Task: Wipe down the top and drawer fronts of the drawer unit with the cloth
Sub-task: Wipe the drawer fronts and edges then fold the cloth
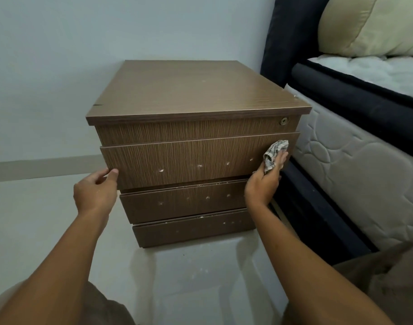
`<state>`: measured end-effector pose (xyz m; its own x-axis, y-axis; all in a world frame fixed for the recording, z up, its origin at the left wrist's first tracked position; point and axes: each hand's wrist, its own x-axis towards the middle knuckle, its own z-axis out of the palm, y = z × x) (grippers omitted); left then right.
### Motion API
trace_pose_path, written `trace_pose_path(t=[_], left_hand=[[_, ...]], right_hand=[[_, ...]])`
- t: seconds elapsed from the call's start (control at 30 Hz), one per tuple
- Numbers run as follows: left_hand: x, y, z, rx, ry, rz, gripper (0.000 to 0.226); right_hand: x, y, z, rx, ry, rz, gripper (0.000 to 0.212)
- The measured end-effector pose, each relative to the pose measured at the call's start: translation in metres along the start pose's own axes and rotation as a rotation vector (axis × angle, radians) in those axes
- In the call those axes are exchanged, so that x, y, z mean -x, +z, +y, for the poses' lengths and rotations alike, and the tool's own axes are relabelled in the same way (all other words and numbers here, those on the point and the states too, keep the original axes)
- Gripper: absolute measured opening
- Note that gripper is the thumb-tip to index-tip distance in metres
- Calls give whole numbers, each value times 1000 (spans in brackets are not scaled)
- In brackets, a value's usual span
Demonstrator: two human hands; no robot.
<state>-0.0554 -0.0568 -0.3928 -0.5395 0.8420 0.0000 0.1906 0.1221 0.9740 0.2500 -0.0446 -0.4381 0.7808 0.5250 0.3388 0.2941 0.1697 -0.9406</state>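
Both forearms reached to the drawer unit (196,90). Its top looked mostly clean, but white specks dotted all three lower drawer fronts, so most wiping seemed left. Left hand (95,191) gripped the second drawer front's (177,160) left edge. Right hand (264,184) pinched the bunched cloth (274,156), pressing it against that front's right end.

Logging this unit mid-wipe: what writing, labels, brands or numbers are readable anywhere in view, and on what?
No readable text anywhere in this view.
Brown wood-grain drawer unit: no label or number, only pale specks on the drawer fronts.
Round brass lock: too small to show any marking.
Checked cloth in the right hand: a woven pattern, no print.
White quilted mattress: no tag visible.
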Motion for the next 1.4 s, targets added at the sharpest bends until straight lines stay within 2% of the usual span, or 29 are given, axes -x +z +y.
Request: trace_pose_path(t=[0.23, 0.53, 0.7, 0.83, 0.93, 1.0, 1.07, 1.13, 1.2, 1.3, 1.4], left_hand=[[-1, -12, 1, -101, 44, -96, 35], [-16, -33, 13, -306, 59, -317, 34], [-27, -37, 23, -231, -29, -381, 24], [-30, -34, 31, -124, -83, -354, 27], [-32, -38, 35, -94, -38, -337, 32], [-33, -42, 39, -63, 4, -276, 33], [-34, -43, 43, -35, 37, -212, 33], [-32, -42, 46, -28, 46, -195, 33], [-30, -41, 48, -37, 34, -195, 33], [-30, -42, 49, -32, 16, -201, 34], [-31, -42, 50, 6, 3, -227, 35]], right_hand=[[47, 33, 4, 16, -118, -112, 63], [125, 82, -10, 5, -271, -252, 75], [172, 113, -22, -37, -291, -348, 77], [208, 132, -31, -19, -323, -473, 80], [233, 144, -38, 23, -336, -574, 82], [246, 146, -43, 29, -322, -712, 80], [256, 140, -43, 16, -318, -965, 80], [260, 129, -37, -23, -211, -1225, 75], [258, 111, -31, -74, -46, -1346, 68], [246, 81, -28, -136, 3, -1270, 60], [223, 66, -37, -242, -26, -1010, 60]])
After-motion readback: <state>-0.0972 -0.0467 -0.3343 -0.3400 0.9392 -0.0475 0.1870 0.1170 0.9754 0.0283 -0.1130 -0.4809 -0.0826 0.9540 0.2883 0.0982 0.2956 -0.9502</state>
